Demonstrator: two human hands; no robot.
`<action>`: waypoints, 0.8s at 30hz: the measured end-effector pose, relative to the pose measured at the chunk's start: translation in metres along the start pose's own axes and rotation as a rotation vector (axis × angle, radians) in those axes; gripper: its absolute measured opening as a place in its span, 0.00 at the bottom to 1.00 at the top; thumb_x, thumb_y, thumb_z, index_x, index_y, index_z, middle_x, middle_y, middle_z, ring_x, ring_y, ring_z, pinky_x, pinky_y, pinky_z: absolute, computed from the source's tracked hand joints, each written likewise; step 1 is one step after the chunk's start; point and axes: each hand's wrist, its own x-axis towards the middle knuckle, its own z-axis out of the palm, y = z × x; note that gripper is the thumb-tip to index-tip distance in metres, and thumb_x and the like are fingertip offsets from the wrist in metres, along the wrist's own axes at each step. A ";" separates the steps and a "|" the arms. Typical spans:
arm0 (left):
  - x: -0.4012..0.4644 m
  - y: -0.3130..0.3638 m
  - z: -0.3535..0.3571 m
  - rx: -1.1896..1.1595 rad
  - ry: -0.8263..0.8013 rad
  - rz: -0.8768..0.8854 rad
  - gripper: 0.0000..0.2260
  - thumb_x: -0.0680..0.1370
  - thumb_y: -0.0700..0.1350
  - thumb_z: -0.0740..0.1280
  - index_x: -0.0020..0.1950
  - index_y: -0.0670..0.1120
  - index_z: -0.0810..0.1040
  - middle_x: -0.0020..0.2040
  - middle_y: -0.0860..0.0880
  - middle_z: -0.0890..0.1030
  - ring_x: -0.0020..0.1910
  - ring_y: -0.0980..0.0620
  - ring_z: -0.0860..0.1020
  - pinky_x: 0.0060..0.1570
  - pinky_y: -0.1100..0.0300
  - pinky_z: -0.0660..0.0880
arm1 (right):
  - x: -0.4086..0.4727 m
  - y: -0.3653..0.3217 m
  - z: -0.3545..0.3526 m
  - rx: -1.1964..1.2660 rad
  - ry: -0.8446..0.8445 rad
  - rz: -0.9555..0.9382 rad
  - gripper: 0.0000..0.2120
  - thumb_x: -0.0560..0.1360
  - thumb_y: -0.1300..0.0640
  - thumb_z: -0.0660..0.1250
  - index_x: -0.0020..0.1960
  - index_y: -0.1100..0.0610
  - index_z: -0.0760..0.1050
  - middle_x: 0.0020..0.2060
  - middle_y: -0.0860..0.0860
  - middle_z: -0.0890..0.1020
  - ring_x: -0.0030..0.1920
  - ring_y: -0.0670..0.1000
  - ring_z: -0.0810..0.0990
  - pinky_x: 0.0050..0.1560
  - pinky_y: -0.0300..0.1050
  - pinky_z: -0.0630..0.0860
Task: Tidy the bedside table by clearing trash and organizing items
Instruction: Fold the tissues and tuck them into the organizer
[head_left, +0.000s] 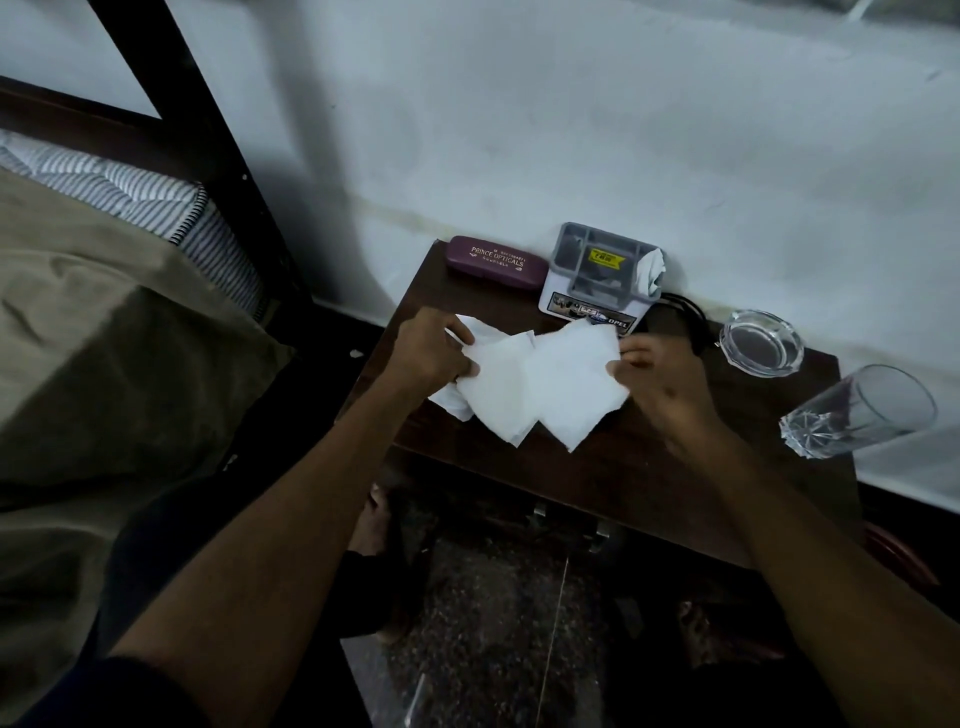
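We hold the white tissues (535, 384) between us, low over the middle of the dark wooden surface (649, 467). Left hand (431, 348): fingers curled, pinching the left edge, with more crumpled tissue bunched beneath the palm. Right hand (660, 379): thumb and fingers pinching the right edge. The sheets overlap in two soft diamond shapes, thin, matte, lightly creased, lower corners hanging free. We cannot tell whether those corners touch the surface. Just beyond the fingers stands a grey plastic organiser (597, 275), boxy and compartmented, a yellow label on top and another wad of tissue (652, 270) tucked at its right side. Beyond the left fingers lies a maroon spectacle case (496, 260), smooth, rounded, printed lettering. Just past the right fingers coils a black cable (685, 317); farther right, a heavy clear glass ashtray (761, 343), then a cut-glass tumbler (857, 413) at the surface's right edge. Risks, our judgement: tissue is weak and may tear if the two hands pull apart; the loose sheets could slip from a light pinch and drop to the speckled floor (493, 623); a wide sweep of the right hand may snag the cable or knock the tumbler off, since it stands so near the edge. The bed (104, 364) is well off to the left.
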 end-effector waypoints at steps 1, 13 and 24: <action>0.000 0.000 0.000 0.006 0.000 0.006 0.14 0.65 0.36 0.83 0.48 0.44 0.87 0.46 0.41 0.87 0.45 0.44 0.85 0.54 0.48 0.84 | -0.002 0.001 -0.006 0.178 0.007 0.082 0.10 0.78 0.65 0.72 0.59 0.62 0.82 0.48 0.55 0.86 0.48 0.54 0.85 0.46 0.42 0.77; -0.002 0.001 0.004 -0.094 -0.026 -0.043 0.11 0.71 0.35 0.79 0.52 0.43 0.86 0.47 0.41 0.85 0.44 0.45 0.83 0.46 0.53 0.82 | -0.010 -0.007 0.025 0.798 -0.214 0.315 0.09 0.79 0.70 0.68 0.57 0.61 0.81 0.52 0.56 0.86 0.53 0.54 0.85 0.51 0.46 0.84; -0.007 0.001 0.015 -0.365 0.066 -0.240 0.12 0.77 0.45 0.69 0.49 0.35 0.82 0.49 0.38 0.85 0.48 0.41 0.84 0.52 0.42 0.83 | -0.037 -0.025 0.098 0.033 0.116 0.238 0.13 0.72 0.61 0.71 0.56 0.60 0.79 0.49 0.57 0.85 0.50 0.60 0.84 0.53 0.57 0.82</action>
